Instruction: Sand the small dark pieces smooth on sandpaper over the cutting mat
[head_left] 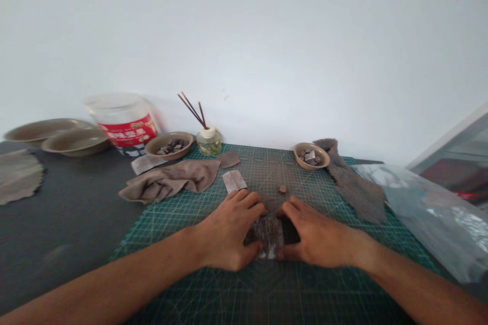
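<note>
A dark, dusty square of sandpaper (271, 236), streaked with pale powder, lies on the green cutting mat (171, 233) between my hands. Its left side is gripped by my left hand (232, 228), with the thumb at the near edge and the fingers at the far edge. My right hand (318, 233) holds the right side in the same way. Just beyond the fingers sits a small brown chunk (282, 189). A paler dusty square (234, 181) lies past my left hand, and a brown square (229, 159) is behind it.
Small bowls of stone-like pieces stand at back left (170, 146) and back right (310, 157). A crumpled brown cloth (171, 181), a reed diffuser (209, 140) and a red-labelled tub (125, 124) are leftward. A grey cloth (354, 188) and clear plastic bag (430, 213) lie right.
</note>
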Action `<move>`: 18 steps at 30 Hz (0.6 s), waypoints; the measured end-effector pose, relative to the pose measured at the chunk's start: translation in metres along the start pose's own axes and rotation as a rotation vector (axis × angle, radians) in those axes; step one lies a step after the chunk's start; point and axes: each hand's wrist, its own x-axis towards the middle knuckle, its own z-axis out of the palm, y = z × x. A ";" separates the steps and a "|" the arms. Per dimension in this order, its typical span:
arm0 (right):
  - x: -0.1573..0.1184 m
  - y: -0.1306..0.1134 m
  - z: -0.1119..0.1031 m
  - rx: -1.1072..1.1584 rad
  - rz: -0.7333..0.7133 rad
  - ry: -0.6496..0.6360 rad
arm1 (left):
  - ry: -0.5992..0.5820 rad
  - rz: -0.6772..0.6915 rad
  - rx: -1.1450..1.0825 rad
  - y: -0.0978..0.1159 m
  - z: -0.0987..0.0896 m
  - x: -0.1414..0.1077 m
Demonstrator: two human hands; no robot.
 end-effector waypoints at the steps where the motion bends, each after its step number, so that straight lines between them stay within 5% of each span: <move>1: 0.000 0.000 0.000 0.010 0.002 0.004 | -0.005 -0.007 -0.006 0.000 0.000 0.000; 18: 0.003 0.003 0.001 0.212 -0.007 0.081 | 0.106 -0.111 -0.343 -0.002 0.003 0.000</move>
